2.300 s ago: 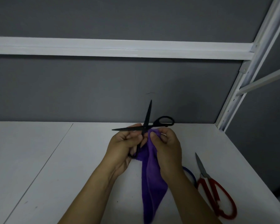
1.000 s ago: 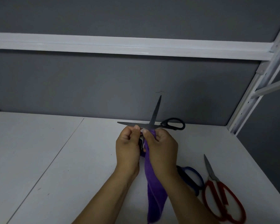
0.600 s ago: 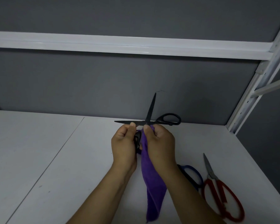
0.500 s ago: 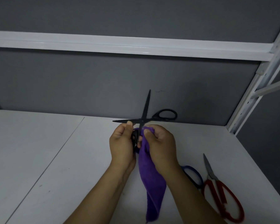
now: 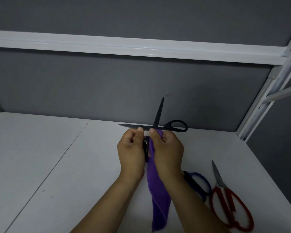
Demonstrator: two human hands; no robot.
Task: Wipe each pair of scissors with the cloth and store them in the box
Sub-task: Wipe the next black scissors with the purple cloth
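Observation:
Black scissors (image 5: 159, 115) are held spread wide above the white table (image 5: 49, 157), one blade pointing up and the other to the left. My left hand (image 5: 131, 150) grips their lower handle, its thumb on the left-pointing blade. My right hand (image 5: 166, 150) pinches a purple cloth (image 5: 158, 195) against the blades near the pivot; the cloth hangs down between my wrists. Blue-handled scissors (image 5: 198, 184) lie on the table, partly under my right forearm. Red-handled scissors (image 5: 228, 202) lie to their right. No box is in view.
A dark grey wall panel with a white horizontal rail (image 5: 141, 49) stands behind the table. A white slotted upright (image 5: 265, 98) rises at the right back corner. The table's right edge runs close to the red scissors.
My right hand has rubbed the cloth back and forth by the pivot, and the upright blade has swayed a little. The view shifted slightly to the left since the oldest frame.

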